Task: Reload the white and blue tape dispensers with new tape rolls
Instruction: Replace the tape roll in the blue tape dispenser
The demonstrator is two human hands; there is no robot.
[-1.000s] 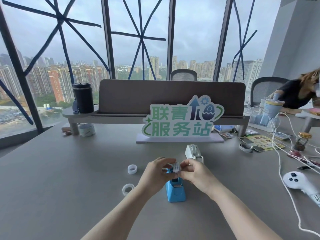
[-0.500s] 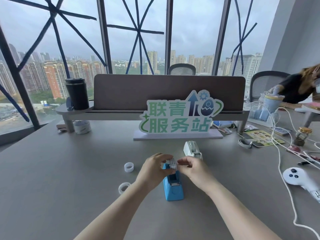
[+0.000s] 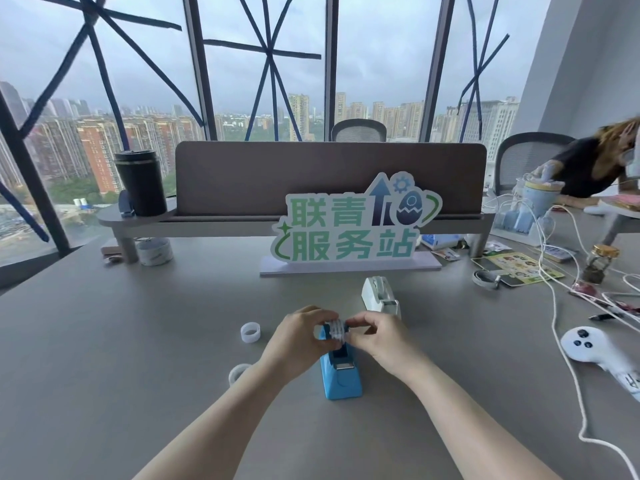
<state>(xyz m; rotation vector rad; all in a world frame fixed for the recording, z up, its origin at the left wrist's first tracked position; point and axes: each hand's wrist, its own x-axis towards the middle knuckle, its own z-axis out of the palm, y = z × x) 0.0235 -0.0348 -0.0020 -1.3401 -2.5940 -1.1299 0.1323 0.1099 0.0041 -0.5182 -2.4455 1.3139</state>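
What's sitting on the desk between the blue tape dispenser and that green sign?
In the head view, the white tape dispenser stands between the blue tape dispenser and the green sign.

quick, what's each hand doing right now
Left hand: pinching the tape roll over the blue dispenser.
Right hand: pinching the same roll from the other side.

Two tape rolls (image 3: 250,332) lie left of the nearer dispenser (image 3: 341,377); another dispenser (image 3: 380,296) stands behind it.
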